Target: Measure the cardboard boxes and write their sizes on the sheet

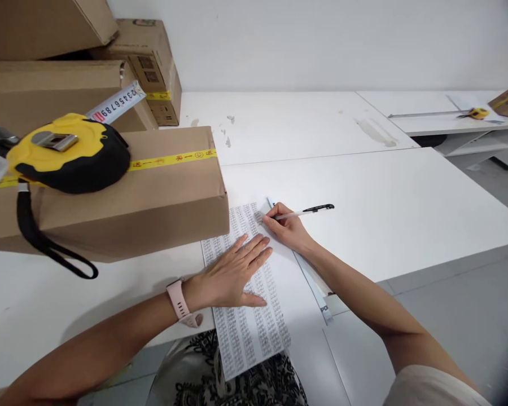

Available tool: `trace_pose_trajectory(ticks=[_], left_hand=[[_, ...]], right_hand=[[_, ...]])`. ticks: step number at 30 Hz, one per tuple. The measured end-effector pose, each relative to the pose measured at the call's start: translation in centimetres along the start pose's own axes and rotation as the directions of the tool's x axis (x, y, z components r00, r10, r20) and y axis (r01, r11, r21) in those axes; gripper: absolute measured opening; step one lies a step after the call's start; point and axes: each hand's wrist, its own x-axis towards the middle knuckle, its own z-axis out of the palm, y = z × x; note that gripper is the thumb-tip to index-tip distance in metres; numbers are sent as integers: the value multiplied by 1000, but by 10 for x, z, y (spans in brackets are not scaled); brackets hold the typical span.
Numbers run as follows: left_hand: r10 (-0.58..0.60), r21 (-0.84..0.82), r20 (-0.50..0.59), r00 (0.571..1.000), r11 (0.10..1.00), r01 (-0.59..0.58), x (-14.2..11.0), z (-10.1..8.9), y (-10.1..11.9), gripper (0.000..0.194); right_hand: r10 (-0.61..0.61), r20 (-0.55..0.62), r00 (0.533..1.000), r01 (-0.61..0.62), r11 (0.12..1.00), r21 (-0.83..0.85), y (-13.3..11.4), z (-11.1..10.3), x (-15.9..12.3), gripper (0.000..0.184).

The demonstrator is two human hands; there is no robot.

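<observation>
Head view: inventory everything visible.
tape measures: two, yellow and black, left and far right
cardboard boxes: at least five, brown, left and far right
pen: one, black, clear, right hand
inscribed sheet: one, white, under left hand
blank paper: count unclear, white, beside sheet
bluish item: one, right of sheet
metallic item: one, grey, left edge
worktops: at least two, white, centre and right
wall: one, white, back
floor: one, grey, lower right
wristband: one, pink, left wrist
patterned clothing: one, black and white, bottom
sleeve: one, light, lower right
left hand: one, bare, flat on sheet
right hand: one, bare, gripping pen
</observation>
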Motion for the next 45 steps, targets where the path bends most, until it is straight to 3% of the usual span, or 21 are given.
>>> trace_pose_trajectory(ticks=[4,10,19,45], left_hand=[[11,-34,2,1000,999,-11,-4,0,-5,102],[-26,-95,-92,995,995,18,-4,12,-8,101],[-46,-88,-90,995,995,38,-3,13,-7,98],[-37,-50,-77,996,998,33,-2,8,-4,98]], right_hand=[[-7,-47,999,4,998,-63,-2,6,-4,25],[-41,-138,990,29,996,-87,1,13,-7,27],[-78,-149,986,46,978,-205,-1,17,-6,23],[-106,-143,984,75,975,-209,1,16,-5,23]])
